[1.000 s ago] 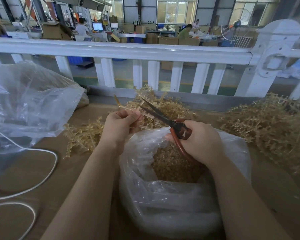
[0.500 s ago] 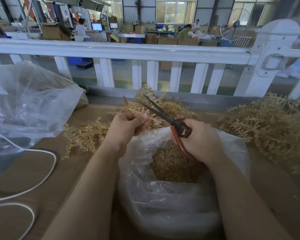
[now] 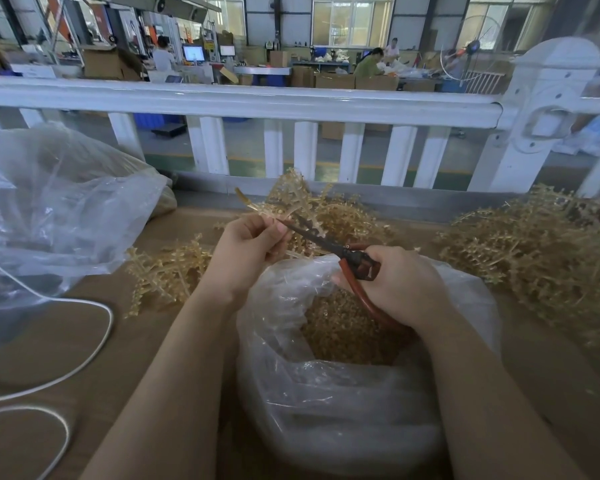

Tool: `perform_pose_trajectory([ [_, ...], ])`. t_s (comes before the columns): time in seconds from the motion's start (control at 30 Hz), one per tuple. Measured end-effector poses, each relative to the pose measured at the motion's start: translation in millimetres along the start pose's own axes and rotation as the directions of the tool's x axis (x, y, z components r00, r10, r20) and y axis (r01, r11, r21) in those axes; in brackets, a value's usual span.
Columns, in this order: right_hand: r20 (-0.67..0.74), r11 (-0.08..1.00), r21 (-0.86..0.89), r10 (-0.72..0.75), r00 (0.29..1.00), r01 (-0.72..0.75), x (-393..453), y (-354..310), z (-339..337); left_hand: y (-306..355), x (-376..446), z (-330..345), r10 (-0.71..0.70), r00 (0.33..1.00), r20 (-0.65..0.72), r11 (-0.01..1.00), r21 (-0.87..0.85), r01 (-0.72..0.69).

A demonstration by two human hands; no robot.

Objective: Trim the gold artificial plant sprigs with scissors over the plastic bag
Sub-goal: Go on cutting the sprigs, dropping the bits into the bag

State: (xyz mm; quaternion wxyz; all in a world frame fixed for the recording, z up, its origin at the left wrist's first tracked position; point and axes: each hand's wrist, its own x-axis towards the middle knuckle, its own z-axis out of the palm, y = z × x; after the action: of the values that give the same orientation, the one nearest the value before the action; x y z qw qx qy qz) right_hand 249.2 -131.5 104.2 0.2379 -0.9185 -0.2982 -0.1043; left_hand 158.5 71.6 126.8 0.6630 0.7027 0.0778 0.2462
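My left hand (image 3: pixel 248 249) pinches a thin gold sprig (image 3: pixel 257 206) whose stem sticks up to the left. My right hand (image 3: pixel 400 284) grips red-handled scissors (image 3: pixel 329 242). Their dark blades point up-left, closed or nearly so, with the tips right beside my left fingers. Both hands hover over the far rim of an open clear plastic bag (image 3: pixel 329 403), which holds gold trimmings (image 3: pixel 340 332).
Heaps of gold sprigs lie behind the bag (image 3: pixel 329 216), at the left (image 3: pixel 167 271) and at the right (image 3: pixel 534 251). A large crumpled plastic bag (image 3: pixel 52 202) and a white cord (image 3: pixel 59 341) occupy the left. A white railing (image 3: pixel 243 102) borders the brown table's far edge.
The scissor blades were spread wide at the sprig a second ago and have come together beside my left fingers. My left hand has turned the sprig slightly; the stem tip shifted.
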Motion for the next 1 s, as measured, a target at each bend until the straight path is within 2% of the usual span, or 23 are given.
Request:
perform_pose_trajectory([
  [0.13,0.002,1.0,0.024,0.002,1.0,-0.002,1,3,-2,0,0,-2,0.011,0.999,0.034,0.998,0.064,-0.013],
  [0.33,0.036,1.0,-0.011,-0.026,0.999,0.027,1,3,-1,-1,1,-3,0.063,0.998,0.01,0.962,0.267,-0.063],
  [0.5,0.028,0.999,-0.031,-0.03,0.999,0.031,1,3,-1,-2,3,-2,0.067,0.998,-0.002,0.942,0.33,-0.062],
  [0.7,0.003,0.999,-0.021,-0.026,1.0,0.026,2,3,3,-2,0,9,0.009,0.996,0.089,0.968,0.248,-0.031],
  [1.0,-0.014,0.998,0.056,-0.032,0.999,0.033,2,-4,0,3,-3,17,0.049,0.99,0.131,0.984,0.164,-0.071],
])
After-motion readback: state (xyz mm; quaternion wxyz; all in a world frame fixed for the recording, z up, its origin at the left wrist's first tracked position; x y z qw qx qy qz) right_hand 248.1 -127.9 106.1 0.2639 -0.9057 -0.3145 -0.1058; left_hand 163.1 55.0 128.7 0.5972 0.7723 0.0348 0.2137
